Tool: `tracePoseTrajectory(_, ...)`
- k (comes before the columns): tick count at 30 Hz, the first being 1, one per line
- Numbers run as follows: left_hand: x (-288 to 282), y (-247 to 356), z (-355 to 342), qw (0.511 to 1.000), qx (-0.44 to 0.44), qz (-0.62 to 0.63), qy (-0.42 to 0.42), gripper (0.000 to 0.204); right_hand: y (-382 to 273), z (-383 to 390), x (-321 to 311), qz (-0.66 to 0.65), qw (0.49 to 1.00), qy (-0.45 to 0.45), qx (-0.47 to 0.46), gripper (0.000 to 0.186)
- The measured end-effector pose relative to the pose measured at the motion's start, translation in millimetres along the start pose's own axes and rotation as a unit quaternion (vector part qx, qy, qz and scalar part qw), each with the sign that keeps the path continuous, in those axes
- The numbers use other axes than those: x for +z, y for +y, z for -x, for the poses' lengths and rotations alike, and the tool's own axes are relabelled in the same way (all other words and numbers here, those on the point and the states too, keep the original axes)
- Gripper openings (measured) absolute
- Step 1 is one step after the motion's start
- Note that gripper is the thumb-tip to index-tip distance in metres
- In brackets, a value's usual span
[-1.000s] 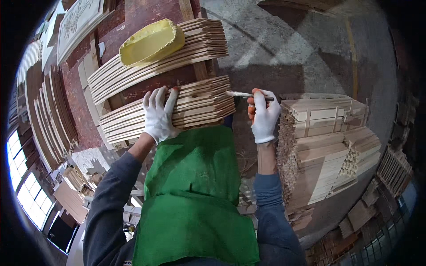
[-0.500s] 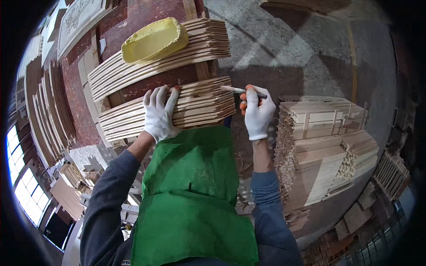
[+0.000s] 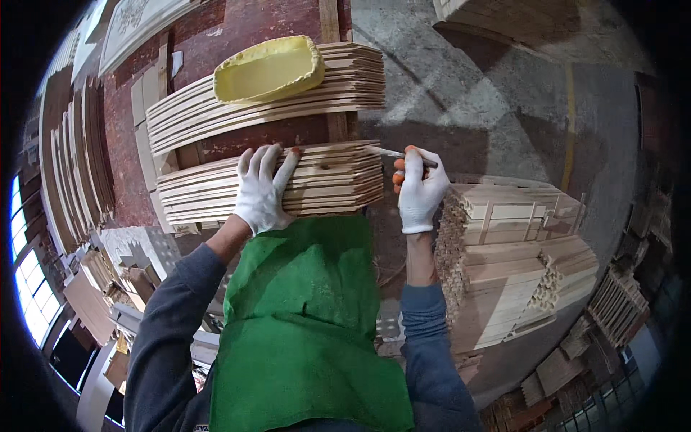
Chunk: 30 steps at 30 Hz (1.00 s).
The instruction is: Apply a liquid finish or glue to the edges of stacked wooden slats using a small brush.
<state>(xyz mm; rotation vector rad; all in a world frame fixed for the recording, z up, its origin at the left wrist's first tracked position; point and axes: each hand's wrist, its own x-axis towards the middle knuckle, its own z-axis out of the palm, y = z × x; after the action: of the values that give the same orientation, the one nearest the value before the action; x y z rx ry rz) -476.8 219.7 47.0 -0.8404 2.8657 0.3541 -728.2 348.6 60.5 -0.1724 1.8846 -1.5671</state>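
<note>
My left hand (image 3: 263,189), in a white glove, lies spread on the nearer row of thin wooden slats (image 3: 327,180), holding none of them up. Fingertips reach the row's far edge. In my right hand (image 3: 421,193), gloved with orange fingertips, is a slim paintbrush (image 3: 389,152), its dark handle gripped between thumb and fingers. The pale brush tip meets or nearly meets the right end of the farthest slat in that row. Beyond, on a second row of slats (image 3: 237,121), sits a crusted yellow tub (image 3: 317,70) with pale yellow contents.
Both rows rest on wooden bars over a reddish table (image 3: 209,29). On the right stands a stack of wooden boards (image 3: 504,252). Curved boards (image 3: 86,158) lean at the left. A green apron (image 3: 309,317) hangs close against the nearer row.
The brush tip has moved from over the slats' surface to the very end of the far slat. The whole view has shifted slightly. My left hand stays on the slats.
</note>
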Motion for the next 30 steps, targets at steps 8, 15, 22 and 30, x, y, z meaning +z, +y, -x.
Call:
tracePoseTrajectory(8, 4, 1, 0, 1.000, 0.001, -0.011, 0.028, 0.107, -8, -10, 2, 0.033, 0.999, 0.019, 0.018, 0.019)
tracePoseTrajectory(15, -1, 2, -1, 1.000, 0.000, -0.002, 0.009, 0.108, -24, -11, 3, 0.008, 0.999, -0.005, 0.043, 0.018)
tracePoseTrajectory(22, -2, 1, -1, 1.000, -0.004, -0.004, -0.003, 0.102, -15, -20, 6, -0.005, 0.998, -0.001, 0.059, 0.017)
tracePoseTrajectory(30, -1, 3, 0, 1.000, -0.010, -0.009, 0.021, 0.108, -9, -26, -1, 0.024, 0.999, 0.002, 0.043, 0.015)
